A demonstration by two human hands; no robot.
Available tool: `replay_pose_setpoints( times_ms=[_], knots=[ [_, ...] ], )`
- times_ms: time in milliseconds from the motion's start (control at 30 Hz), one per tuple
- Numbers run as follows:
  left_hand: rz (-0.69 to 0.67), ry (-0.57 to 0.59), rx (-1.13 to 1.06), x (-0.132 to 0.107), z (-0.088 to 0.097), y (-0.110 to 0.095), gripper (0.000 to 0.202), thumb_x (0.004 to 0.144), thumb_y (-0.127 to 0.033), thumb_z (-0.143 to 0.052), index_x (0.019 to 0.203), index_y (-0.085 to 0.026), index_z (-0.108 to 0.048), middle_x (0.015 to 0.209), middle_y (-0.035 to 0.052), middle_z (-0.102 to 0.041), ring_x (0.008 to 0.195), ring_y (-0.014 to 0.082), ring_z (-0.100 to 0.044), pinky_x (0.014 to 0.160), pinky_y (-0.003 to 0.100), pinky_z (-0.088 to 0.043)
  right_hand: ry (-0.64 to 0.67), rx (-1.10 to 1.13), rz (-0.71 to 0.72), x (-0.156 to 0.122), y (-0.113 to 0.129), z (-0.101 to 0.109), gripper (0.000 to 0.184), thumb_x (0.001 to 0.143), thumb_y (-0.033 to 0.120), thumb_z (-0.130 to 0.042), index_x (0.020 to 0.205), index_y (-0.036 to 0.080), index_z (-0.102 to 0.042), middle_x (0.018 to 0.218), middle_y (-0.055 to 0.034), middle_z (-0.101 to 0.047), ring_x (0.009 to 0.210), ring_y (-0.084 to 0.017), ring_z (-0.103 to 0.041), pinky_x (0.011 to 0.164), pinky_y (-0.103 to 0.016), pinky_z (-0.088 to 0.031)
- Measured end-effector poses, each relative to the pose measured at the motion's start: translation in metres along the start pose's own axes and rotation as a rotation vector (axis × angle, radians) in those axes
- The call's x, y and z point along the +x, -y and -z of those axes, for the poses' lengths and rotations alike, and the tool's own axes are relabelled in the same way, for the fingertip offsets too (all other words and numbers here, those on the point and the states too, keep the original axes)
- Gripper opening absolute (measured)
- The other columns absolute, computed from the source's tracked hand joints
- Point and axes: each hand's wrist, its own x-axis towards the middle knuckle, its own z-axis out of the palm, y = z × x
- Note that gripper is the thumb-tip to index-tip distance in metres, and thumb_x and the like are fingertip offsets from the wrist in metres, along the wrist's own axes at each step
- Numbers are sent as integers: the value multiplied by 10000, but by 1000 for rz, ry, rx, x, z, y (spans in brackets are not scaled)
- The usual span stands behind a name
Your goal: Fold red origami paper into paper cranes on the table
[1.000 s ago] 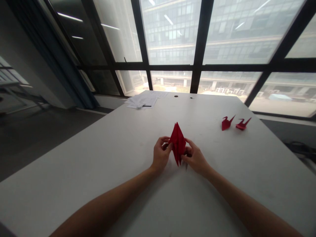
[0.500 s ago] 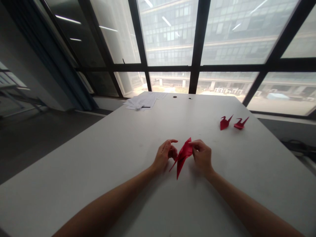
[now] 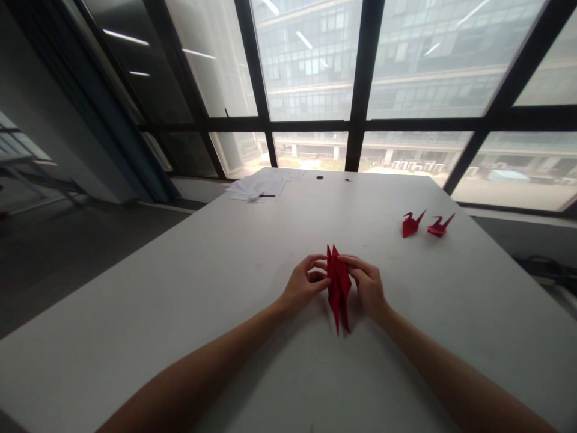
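A folded red paper piece, long and pointed at both ends, lies lengthwise on the white table between my hands. My left hand pinches its left edge near the upper tips with thumb and fingers. My right hand presses and pinches its right flap from the other side. Both forearms reach in from the bottom of the view.
Two finished red paper cranes stand at the right side of the table. A loose stack of white sheets lies at the far left corner. Big windows rise behind the table's far edge.
The red piece was held upright, then tipped sideways in my right hand alone. Now it lies straight on the table with both hands pinching it again.
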Motion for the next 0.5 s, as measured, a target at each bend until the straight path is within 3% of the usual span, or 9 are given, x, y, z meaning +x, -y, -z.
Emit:
replay_pose_setpoints(
  times_ms=[133,267,367,500],
  knots=[
    [-96,-132,34,0,0,4,372,771,-227,-785,1085,-175,-593,932,42,-673,832,164,-674,763,290,-548,29,-28,-44,-3,2,-6,230,881,329,-588,1039,202,-698,1021,-80,-726,934,-234,-677,791,-361,-555],
    [-133,-236,170,-1,0,6,182,788,-257,-766,891,-149,-664,838,42,-688,771,154,-656,734,274,-539,6,-180,-15,-9,1,-13,306,750,329,-769,989,208,-619,858,-34,-698,715,-179,-641,634,-293,-532],
    [-171,-219,253,-2,0,3,196,830,-263,-722,1000,-169,-700,961,70,-693,830,170,-657,762,295,-543,4,-143,-38,-9,0,-14,292,765,312,-752,995,205,-608,811,-29,-704,696,-177,-649,642,-300,-537],
    [-242,-179,460,-4,-3,-2,478,765,-258,-785,1228,-253,-668,1206,85,-591,930,191,-623,783,315,-542,23,42,-99,-5,0,-12,330,765,340,-748,1025,208,-595,831,-45,-736,758,-219,-703,684,-352,-574]
  ],
)
